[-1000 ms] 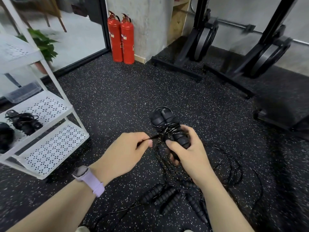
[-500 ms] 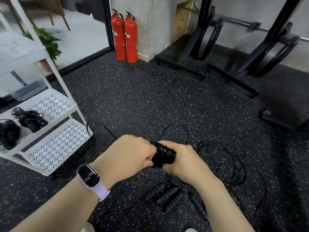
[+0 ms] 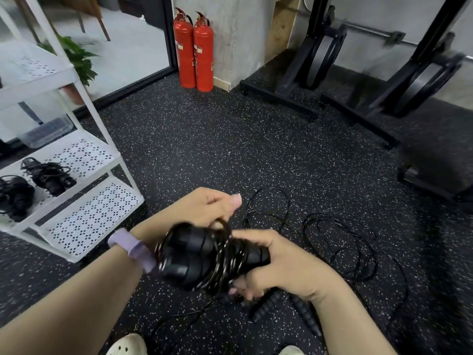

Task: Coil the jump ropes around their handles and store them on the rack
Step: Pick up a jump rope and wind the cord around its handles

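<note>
While our right hand [image 3: 279,265] grips the handles [image 3: 204,254], our left hand [image 3: 204,206] pinches rope [image 3: 225,226]; the rack [image 3: 76,190] beside us holds two bundles [image 3: 48,175].

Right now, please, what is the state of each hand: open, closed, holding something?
Left hand: closed, pinching the rope above the handles.
Right hand: closed around the paired handles, which have rope coiled around them.

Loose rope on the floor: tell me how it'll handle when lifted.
The loose rope looks thin and lies in tangled loops, so it is probably floppy and light. Lifted, it may snag or drag the handles beside it.
</note>
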Demonstrator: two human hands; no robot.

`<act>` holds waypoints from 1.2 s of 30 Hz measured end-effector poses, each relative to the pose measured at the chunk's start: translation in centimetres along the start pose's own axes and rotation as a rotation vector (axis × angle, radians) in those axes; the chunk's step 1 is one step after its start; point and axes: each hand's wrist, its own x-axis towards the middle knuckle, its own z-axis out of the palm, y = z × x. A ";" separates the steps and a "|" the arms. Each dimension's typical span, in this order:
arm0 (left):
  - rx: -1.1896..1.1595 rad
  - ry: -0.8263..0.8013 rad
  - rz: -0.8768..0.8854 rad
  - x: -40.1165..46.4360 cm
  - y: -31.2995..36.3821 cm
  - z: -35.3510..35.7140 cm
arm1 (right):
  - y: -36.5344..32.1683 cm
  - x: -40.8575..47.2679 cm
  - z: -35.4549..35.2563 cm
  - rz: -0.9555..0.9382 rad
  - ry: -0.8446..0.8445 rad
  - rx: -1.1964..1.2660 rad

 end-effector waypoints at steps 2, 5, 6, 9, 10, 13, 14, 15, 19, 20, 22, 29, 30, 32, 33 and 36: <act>-0.078 0.110 -0.001 -0.4 -0.8 0.3 | 0.1 -0.2 -0.3 -0.085 0.052 0.166; -0.060 0.199 -0.027 -0.8 -1.4 0.7 | 0.3 0.0 -0.7 -0.184 0.222 0.327; -0.120 0.212 -0.071 -0.5 -1.4 0.9 | 0.4 0.2 -0.8 -0.206 0.274 0.351; -0.188 0.223 -0.140 0.1 -0.6 1.5 | 0.6 0.8 -0.6 -0.220 0.388 0.423; -0.211 0.216 -0.137 0.1 -0.4 1.8 | 0.6 0.9 -0.6 -0.216 0.424 0.453; -0.273 0.250 -0.149 -0.1 0.2 2.5 | 0.5 1.0 -0.7 -0.197 0.498 0.495; -0.295 0.284 -0.155 -0.2 0.3 2.6 | 0.5 1.1 -0.8 -0.191 0.511 0.486; -0.313 0.322 -0.161 -0.3 0.5 2.8 | 0.5 1.2 -0.7 -0.185 0.523 0.471; -0.391 0.513 -0.152 -1.2 1.4 3.6 | 0.6 1.7 -0.5 -0.198 0.580 0.475; -0.405 0.557 -0.142 -1.4 1.6 3.7 | 0.6 1.7 -0.5 -0.199 0.604 0.488; -0.389 0.606 -0.108 -1.7 2.0 3.9 | 0.6 1.8 -0.5 -0.199 0.635 0.505; 0.106 0.540 0.087 -3.3 2.3 5.0 | 0.4 2.1 0.0 -0.252 0.654 0.503; 0.176 0.501 0.116 -3.5 2.3 4.9 | 0.4 2.1 0.1 -0.255 0.660 0.510; 0.316 0.426 0.142 -3.7 2.5 4.6 | 0.4 1.9 0.1 -0.255 0.665 0.532; 0.369 0.399 0.152 -3.7 2.6 4.4 | 0.4 1.8 0.1 -0.254 0.664 0.547; 0.463 0.374 0.195 -3.6 2.9 3.8 | 0.4 1.5 0.1 -0.245 0.648 0.551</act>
